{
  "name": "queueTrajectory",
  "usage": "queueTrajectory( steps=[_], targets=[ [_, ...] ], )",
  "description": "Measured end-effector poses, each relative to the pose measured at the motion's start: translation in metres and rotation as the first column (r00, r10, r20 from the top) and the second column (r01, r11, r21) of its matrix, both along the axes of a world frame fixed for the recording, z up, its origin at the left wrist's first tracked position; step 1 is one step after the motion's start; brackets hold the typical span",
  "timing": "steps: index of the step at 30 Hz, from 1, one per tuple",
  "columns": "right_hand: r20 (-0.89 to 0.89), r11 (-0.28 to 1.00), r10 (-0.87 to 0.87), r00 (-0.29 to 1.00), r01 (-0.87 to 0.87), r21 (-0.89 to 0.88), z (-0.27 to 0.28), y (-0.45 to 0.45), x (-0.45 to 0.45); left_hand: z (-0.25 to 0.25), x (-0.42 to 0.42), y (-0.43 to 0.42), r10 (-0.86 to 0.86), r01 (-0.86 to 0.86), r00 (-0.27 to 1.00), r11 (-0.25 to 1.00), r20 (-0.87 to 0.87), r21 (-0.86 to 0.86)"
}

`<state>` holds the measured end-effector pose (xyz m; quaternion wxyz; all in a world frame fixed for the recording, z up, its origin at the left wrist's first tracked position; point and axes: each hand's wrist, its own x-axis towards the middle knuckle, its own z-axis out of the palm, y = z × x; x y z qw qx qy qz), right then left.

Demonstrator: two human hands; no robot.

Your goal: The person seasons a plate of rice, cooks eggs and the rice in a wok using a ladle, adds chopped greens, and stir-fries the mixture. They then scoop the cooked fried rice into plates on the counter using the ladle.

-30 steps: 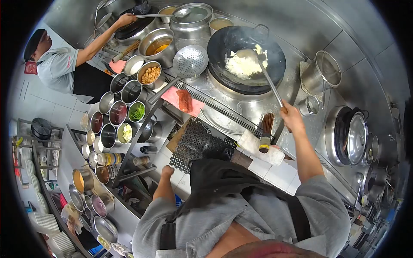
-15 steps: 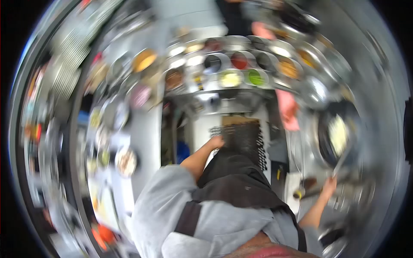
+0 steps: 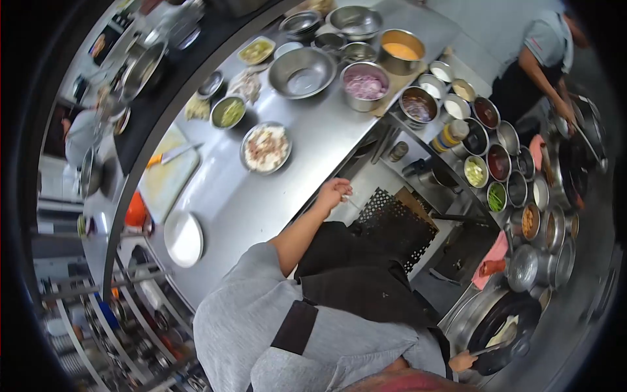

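Observation:
My left hand (image 3: 333, 194) is over the counter's inner edge with its fingers curled in. A thin pale thing shows at its fingertips, too small to name. The nearest dish is a metal bowl (image 3: 266, 149) of white food topped with brown bits. At the lower right, my right hand (image 3: 462, 361) is closed around the handle of a metal ladle (image 3: 486, 351). The ladle reaches into a black wok (image 3: 480, 336), where pale food (image 3: 506, 330) lies against the dark surface.
The steel counter (image 3: 235, 202) on the left bears a white plate (image 3: 183, 239), a cutting board (image 3: 171, 176) with an orange-handled knife (image 3: 171, 154), and several bowls. Ingredient pots (image 3: 499, 162) line the right side near a pink cloth (image 3: 494, 258). A co-worker (image 3: 539, 65) stands at the far right.
My view has turned left, bringing the left counter into fuller sight and sharper focus. My right hand still grips the ladle at the wok. The pale food there looks more bunched.

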<state>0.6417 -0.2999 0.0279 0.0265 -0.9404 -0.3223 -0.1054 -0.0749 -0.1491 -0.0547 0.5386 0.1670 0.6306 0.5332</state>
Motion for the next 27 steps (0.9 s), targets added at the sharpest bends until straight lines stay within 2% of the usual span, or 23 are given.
queueTrajectory(
  steps=[1, 2, 4, 5, 6, 7, 8, 9, 10, 11, 14, 16, 18, 19, 20, 22, 23, 25, 26, 27],
  targets=[
    [0.122, 0.997, -0.076, 0.99, 0.079, -0.016, 0.018, 0.015, -0.018, 0.013, -0.011, -0.01, 0.087, -0.087, 0.996, 0.996, -0.009, -0.028],
    [0.137, 0.994, -0.098, 0.986, 0.09, 0.066, -0.002, 0.027, 0.01, 0.013, -0.021, -0.022, 0.174, -0.175, 0.985, 0.985, 0.012, 0.001],
    [0.289, 0.972, 0.202, 0.936, -0.228, 0.059, 0.007, 0.057, 0.002, 0.025, -0.037, -0.045, 0.301, -0.302, 0.953, 0.953, -0.012, -0.006],
    [0.315, 0.872, 0.402, 0.86, -0.464, 0.156, 0.017, 0.076, -0.017, 0.03, -0.043, -0.054, 0.327, -0.327, 0.945, 0.945, -0.007, -0.016],
    [0.19, 0.915, 0.349, 0.918, -0.377, 0.142, 0.035, 0.096, -0.06, 0.034, -0.048, -0.063, 0.432, -0.431, 0.902, 0.902, 0.024, -0.023],
    [0.167, 0.859, 0.465, 0.87, -0.488, 0.153, 0.036, 0.112, -0.071, 0.037, -0.054, -0.07, 0.528, -0.527, 0.848, 0.849, 0.053, -0.032],
    [0.144, 0.791, 0.572, 0.808, -0.589, 0.166, 0.037, 0.125, -0.079, 0.039, -0.061, -0.078, 0.541, -0.54, 0.839, 0.841, 0.053, -0.04],
    [0.144, 0.784, 0.583, 0.8, -0.6, 0.159, 0.038, 0.137, -0.091, 0.04, -0.068, -0.084, 0.636, -0.639, 0.765, 0.769, 0.099, 0.0],
    [0.074, 0.733, 0.649, 0.757, -0.648, 0.205, 0.039, 0.147, -0.103, 0.042, -0.077, -0.09, 0.716, -0.727, 0.682, 0.686, 0.149, 0.037],
    [0.007, 0.681, 0.708, 0.707, -0.685, 0.257, 0.04, 0.153, -0.111, 0.043, -0.088, -0.094, 0.744, -0.757, 0.651, 0.651, 0.148, 0.058],
    [-0.065, 0.729, 0.675, 0.735, -0.65, 0.215, 0.056, 0.157, -0.126, 0.045, -0.125, -0.097, 0.778, -0.792, 0.61, 0.604, 0.152, 0.087],
    [-0.042, 0.723, 0.681, 0.731, -0.663, 0.193, 0.052, 0.153, -0.099, 0.048, -0.144, -0.091, 0.783, -0.798, 0.602, 0.596, 0.156, 0.087],
    [0.013, 0.786, 0.617, 0.787, -0.617, 0.05, 0.058, 0.143, -0.082, 0.046, -0.16, -0.084, 0.775, -0.775, 0.632, 0.632, -0.005, -0.007],
    [-0.041, 0.822, 0.57, 0.821, -0.568, 0.042, 0.057, 0.136, -0.068, 0.044, -0.162, -0.08, 0.797, -0.797, 0.604, 0.604, -0.022, 0.005],
    [-0.035, 0.855, 0.518, 0.855, -0.519, -0.01, 0.057, 0.127, -0.057, 0.041, -0.162, -0.077, 0.786, -0.786, 0.618, 0.618, -0.022, -0.006],
    [-0.012, 0.909, 0.397, 0.918, -0.395, -0.13, 0.059, 0.101, -0.036, 0.036, -0.161, -0.069, 0.806, -0.803, 0.579, 0.59, -0.122, 0.088],
    [-0.01, 0.921, 0.368, 0.93, -0.366, -0.135, 0.063, 0.09, -0.036, 0.039, -0.154, -0.064, 0.815, -0.812, 0.561, 0.576, -0.145, 0.097],
    [0.02, 0.926, 0.117, 0.993, -0.102, -0.365, 0.069, 0.063, -0.044, 0.04, -0.14, -0.06, 0.781, -0.774, 0.607, 0.623, -0.147, 0.117],
    [-0.041, 0.926, 0.039, 0.998, -0.052, -0.374, 0.066, 0.046, -0.041, 0.042, -0.131, -0.054, 0.759, -0.746, 0.634, 0.651, -0.147, 0.144],
    [-0.068, 0.942, 0.135, 0.989, -0.149, -0.301, 0.05, 0.021, -0.024, 0.043, -0.118, -0.051, 0.716, -0.699, 0.683, 0.698, -0.144, 0.155]
  ],
)
